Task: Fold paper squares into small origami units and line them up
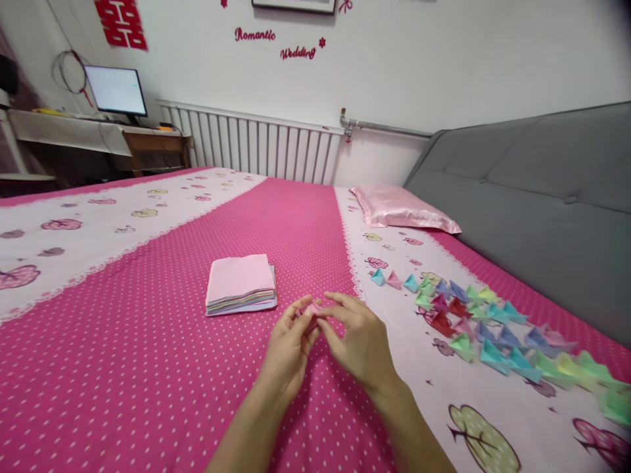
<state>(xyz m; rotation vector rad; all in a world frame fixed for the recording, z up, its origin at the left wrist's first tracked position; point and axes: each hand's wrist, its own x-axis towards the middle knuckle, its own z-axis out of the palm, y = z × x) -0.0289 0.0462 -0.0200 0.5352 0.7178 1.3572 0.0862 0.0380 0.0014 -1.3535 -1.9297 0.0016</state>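
Observation:
Between my hands, above the pink dotted bedspread, is a small piece of folded pink paper [311,308]. My left hand [290,345] pinches it between thumb and fingers from the left. From the right, my right hand [359,338] grips its edge with thumb and index finger. My fingers cover much of the paper, so its full shape is hidden. A stack of coloured square paper [240,281], pink sheet on top, lies just beyond and left of my hands. Folded paper boats [495,355] in several colours stand in rows to the right.
A shiny pink pillow [401,207] lies at the far right of the bed, against the grey headboard [532,174]. Behind the bed are a white radiator [256,141] and a desk with a monitor [116,90].

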